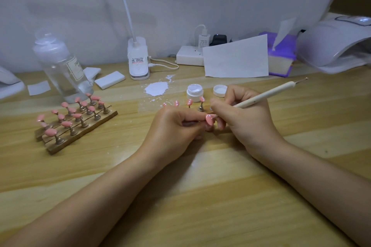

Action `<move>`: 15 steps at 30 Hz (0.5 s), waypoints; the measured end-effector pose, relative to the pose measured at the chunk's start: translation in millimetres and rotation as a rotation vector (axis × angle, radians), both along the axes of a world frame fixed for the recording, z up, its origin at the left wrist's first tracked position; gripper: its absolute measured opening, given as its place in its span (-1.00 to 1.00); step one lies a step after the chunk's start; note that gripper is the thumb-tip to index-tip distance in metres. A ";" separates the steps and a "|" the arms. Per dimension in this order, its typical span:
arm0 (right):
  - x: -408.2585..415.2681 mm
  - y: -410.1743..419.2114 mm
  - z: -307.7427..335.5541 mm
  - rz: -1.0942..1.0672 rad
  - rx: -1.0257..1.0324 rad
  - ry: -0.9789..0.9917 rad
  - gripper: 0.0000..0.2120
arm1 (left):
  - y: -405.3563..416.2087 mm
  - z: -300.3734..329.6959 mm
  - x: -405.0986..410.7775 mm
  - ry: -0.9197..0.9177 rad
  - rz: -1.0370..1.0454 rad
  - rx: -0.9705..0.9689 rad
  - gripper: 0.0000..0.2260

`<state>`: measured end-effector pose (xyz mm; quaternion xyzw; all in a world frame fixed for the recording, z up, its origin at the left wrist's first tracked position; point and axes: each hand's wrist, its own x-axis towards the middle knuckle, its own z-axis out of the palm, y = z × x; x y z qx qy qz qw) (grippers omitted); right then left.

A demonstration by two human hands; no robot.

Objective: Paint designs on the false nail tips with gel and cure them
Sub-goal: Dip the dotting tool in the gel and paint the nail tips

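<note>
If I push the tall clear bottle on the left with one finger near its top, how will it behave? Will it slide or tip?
The clear bottle is tall and narrow, so a push near the top would probably tip it rather than slide it. It looks mostly full of clear liquid, so it is likely fairly heavy. If it falls toward the nail tip stands close beside it, it may knock them over.

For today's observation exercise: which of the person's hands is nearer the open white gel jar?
Right. The right hand sits just beside and below the gel jar; the left hand lies farther toward the camera.

Partial letters "AM", otherwise blurred, on the clear bottle's label (76, 68).
</note>
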<state>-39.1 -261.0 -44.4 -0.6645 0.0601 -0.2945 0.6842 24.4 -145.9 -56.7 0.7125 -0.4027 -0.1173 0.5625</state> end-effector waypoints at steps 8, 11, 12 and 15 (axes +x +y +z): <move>1.2 -1.1 -0.9 0.013 0.025 0.025 -0.62 | 0.5 2.1 -1.5 -0.007 -0.017 0.001 -0.79; 1.4 -0.6 -0.4 0.018 0.030 0.025 -0.61 | 0.7 2.1 -1.5 -0.025 -0.012 0.010 -0.78; 1.4 -0.5 -0.3 0.017 0.027 0.025 -0.61 | 0.9 2.1 -1.4 -0.027 -0.012 0.013 -0.79; 1.0 0.0 0.4 0.018 0.023 0.027 -0.62 | 1.1 2.2 -1.5 -0.008 -0.030 0.006 -0.80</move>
